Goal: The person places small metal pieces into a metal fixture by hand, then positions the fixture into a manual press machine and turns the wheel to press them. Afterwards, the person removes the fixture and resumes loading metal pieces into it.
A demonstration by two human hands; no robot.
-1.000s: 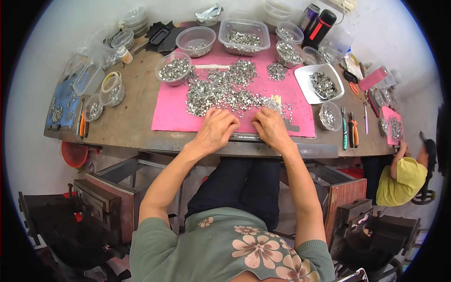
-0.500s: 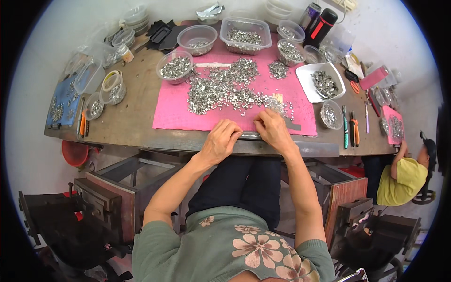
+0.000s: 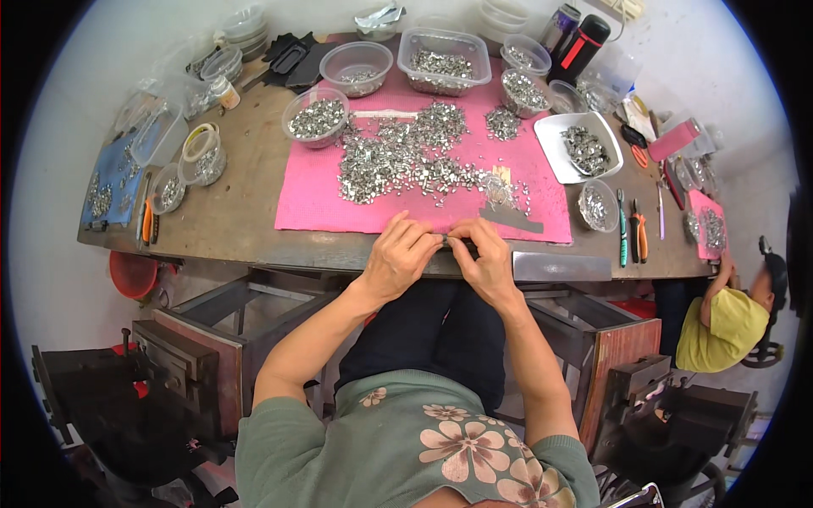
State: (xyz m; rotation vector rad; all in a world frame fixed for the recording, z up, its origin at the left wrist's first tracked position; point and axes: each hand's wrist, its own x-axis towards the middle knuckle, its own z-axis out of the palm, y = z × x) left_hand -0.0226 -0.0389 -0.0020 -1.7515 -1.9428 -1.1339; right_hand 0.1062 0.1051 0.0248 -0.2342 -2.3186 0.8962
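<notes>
My left hand (image 3: 398, 256) and my right hand (image 3: 486, 261) meet at the front edge of the table, each with thumb and fingers pinched. Between their fingertips shows a small dark piece (image 3: 446, 240), too small to name. Just beyond them lies a pink mat (image 3: 313, 190) with a broad spread of small silvery metal parts (image 3: 381, 165). A flat grey strip (image 3: 511, 220) rests on the mat beyond my right hand, beside a little pile of fine silvery pieces (image 3: 500, 193). A metal plate (image 3: 561, 266) sits along the table edge, right of my right hand.
Clear bowls (image 3: 315, 118) and a tub (image 3: 445, 63) of metal parts stand at the back. A white tray (image 3: 549, 135) and a small bowl (image 3: 598, 206) are to the right, near pliers (image 3: 638, 233) and a toothbrush (image 3: 622, 227). Another person (image 3: 730, 326) sits at far right.
My right hand has drawn back toward me and slightly left, closer to my left hand, uncovering more of the grey strip. A dark piece now shows between the fingertips.
</notes>
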